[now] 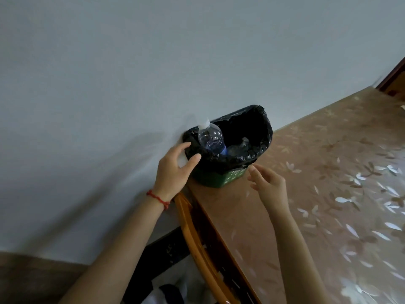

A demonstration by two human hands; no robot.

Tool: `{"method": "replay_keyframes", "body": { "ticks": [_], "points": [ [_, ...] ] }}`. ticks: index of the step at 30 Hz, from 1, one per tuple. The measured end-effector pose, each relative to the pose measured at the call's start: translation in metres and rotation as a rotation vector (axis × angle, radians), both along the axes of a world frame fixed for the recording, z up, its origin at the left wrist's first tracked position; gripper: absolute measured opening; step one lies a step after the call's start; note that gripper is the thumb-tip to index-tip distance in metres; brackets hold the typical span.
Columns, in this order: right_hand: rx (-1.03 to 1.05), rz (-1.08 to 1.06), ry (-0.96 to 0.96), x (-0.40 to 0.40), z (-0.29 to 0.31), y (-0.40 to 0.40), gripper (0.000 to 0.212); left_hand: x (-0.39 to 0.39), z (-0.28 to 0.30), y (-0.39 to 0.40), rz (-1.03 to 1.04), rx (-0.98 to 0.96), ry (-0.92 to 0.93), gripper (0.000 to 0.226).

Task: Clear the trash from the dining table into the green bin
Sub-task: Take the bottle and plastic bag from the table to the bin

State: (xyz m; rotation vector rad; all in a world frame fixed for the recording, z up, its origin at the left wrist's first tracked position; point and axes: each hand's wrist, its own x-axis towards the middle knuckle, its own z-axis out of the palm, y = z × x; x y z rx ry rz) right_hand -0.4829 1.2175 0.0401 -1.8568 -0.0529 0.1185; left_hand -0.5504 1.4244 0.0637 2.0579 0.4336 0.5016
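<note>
I count one green bin (221, 179), lined with one black bag (258, 130), standing mid-frame at the table (328, 194) corner against the wall (131, 62). Two bottles are in it: one bottle (210, 138) stands upright with its cap above the rim, a second, crushed bottle (237, 148) lies lower inside. A wooden chair (190, 227) sits below the table edge. My left hand (175, 170), fingers spread and holding nothing, hovers just beside the bin's left rim. My right hand (268, 186), relaxed and empty, hovers near its lower right side.

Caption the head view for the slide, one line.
Both hands, left and right, open beside the lined green bin holding a plastic bottle.
</note>
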Motion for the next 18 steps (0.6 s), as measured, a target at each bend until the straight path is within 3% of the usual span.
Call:
{"method": "replay_keyframes", "body": {
  "ticks": [10, 18],
  "points": [
    [-0.552, 0.203, -0.256, -0.039, -0.026, -0.008, 0.050, -0.046, -0.037, -0.024, -0.141, 0.454, 0.173, 0.066],
    [-0.837, 0.180, -0.331, -0.066, -0.048, -0.036, 0.054, -0.047, -0.064, -0.037, -0.351, 0.770, 0.355, 0.079]
  ]
}}
